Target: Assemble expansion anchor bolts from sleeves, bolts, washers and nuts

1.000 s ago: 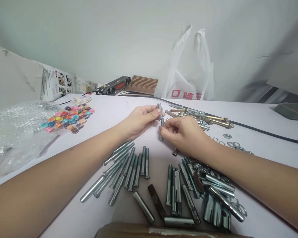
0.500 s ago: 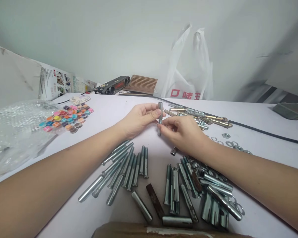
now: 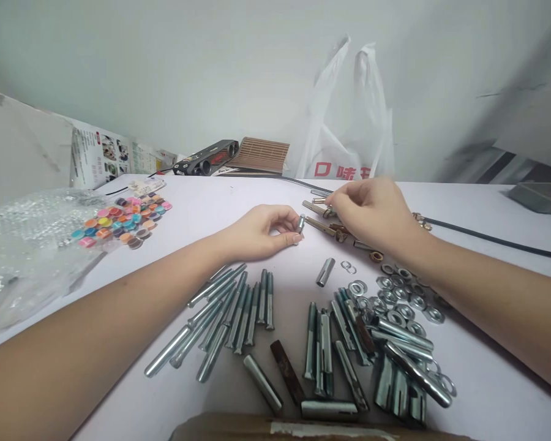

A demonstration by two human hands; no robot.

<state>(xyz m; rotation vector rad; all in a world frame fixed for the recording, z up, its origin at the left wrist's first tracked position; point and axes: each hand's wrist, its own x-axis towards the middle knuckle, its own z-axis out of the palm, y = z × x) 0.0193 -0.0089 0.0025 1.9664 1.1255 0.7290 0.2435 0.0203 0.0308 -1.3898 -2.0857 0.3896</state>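
My left hand rests on the white table and pinches a short grey metal bolt piece between thumb and fingers. My right hand is farther back, its fingertips closed on an assembled anchor bolt in a pile of brass and steel bolts. Near me lies a row of bare steel bolts. A loose sleeve lies between the hands and the nearer heaps.
Split sleeves and a heap of bolts lie at the front right, with nuts and washers behind. Coloured caps and bubble wrap sit left. A white bag, black cable and cardboard edge border the table.
My right hand let go of the bolt held between both hands and moved back and right to the far pile. My left hand dropped to the table with the short piece.
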